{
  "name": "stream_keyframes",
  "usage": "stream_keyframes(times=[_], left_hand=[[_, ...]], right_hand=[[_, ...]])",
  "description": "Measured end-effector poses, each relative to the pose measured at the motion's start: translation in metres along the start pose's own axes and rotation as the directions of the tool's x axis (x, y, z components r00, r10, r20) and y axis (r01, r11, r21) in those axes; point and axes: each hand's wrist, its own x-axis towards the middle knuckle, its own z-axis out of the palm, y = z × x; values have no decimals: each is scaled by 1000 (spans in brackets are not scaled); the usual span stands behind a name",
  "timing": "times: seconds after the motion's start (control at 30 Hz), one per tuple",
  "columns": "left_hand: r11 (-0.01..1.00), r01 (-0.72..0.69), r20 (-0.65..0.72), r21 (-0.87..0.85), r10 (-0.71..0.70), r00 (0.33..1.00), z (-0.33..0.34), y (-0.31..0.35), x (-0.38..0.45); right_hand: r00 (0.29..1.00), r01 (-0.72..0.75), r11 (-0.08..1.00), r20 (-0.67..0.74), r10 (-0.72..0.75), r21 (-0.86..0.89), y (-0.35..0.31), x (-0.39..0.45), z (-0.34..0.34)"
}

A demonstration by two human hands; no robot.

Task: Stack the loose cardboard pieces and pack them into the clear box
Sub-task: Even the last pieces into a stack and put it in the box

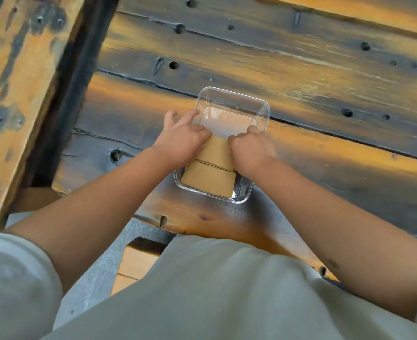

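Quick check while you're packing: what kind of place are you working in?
Probably a workshop or rustic work area, though I can't be sure. The clear box sits on a table of rough, dark-stained planks with bolt holes and cracks, beside a heavy weathered beam. Nothing else of the room shows.

Even, soft daylight fills the scene, with faint shadows. Glare glints on the clear box [234, 101] rim (far side). Wide-angle bending curves the worktop [300, 69] planks.

Tan cardboard [211, 176], clear box [234, 99]
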Motion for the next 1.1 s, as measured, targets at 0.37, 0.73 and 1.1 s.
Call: stream_keyframes(times=[0.37, 0.73, 1.1], left_hand=[[1000, 3, 27, -29, -2, 1000, 4, 6, 5], [966, -205, 134, -159, 226, 965, 3, 22, 36], [973, -130, 289, -189, 181, 940, 2, 22, 43]], right_hand=[[1000, -22, 996, 3, 22, 89, 3, -3, 4], [826, -192, 109, 100, 555, 975, 27, -28, -17], [700, -588, -381, 685, 202, 713, -22, -7, -2]])
